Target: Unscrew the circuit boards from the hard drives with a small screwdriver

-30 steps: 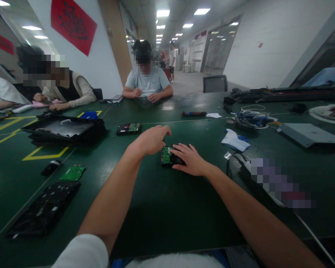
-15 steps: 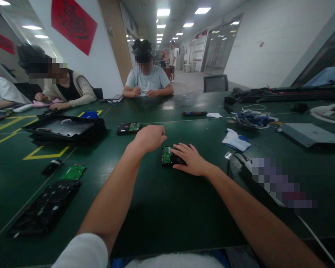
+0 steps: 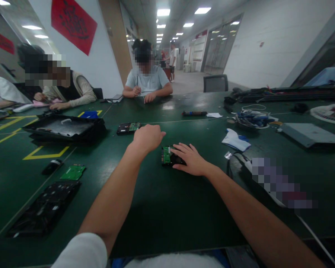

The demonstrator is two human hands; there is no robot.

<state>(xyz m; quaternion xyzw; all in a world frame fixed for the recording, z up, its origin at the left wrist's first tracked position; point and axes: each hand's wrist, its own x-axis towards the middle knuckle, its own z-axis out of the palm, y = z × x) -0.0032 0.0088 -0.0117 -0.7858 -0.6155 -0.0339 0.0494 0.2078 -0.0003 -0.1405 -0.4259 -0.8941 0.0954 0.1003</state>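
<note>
A hard disk drive [image 3: 166, 156] lies on the green table, its green circuit board and dark casing partly showing. My right hand [image 3: 190, 159] rests over its right part with the fingers spread, covering that side. My left hand [image 3: 148, 137] is closed in a fist above and left of the drive, apart from it. Whatever the left fingers hold, if anything, is hidden. Just behind that fist lies a second hard disk drive [image 3: 127, 128], board side up.
On the left are a black tray [image 3: 69, 128], a loose green circuit board [image 3: 73, 172] and a black plastic panel [image 3: 46, 208]. To the right lie a white glove [image 3: 234, 140], a power strip [image 3: 265, 182] and a grey metal box [image 3: 312, 133]. Co-workers sit across the table.
My left hand has shifted slightly left, away from the drive. My right hand stays on the drive. One hand of the co-worker opposite has moved slightly.
</note>
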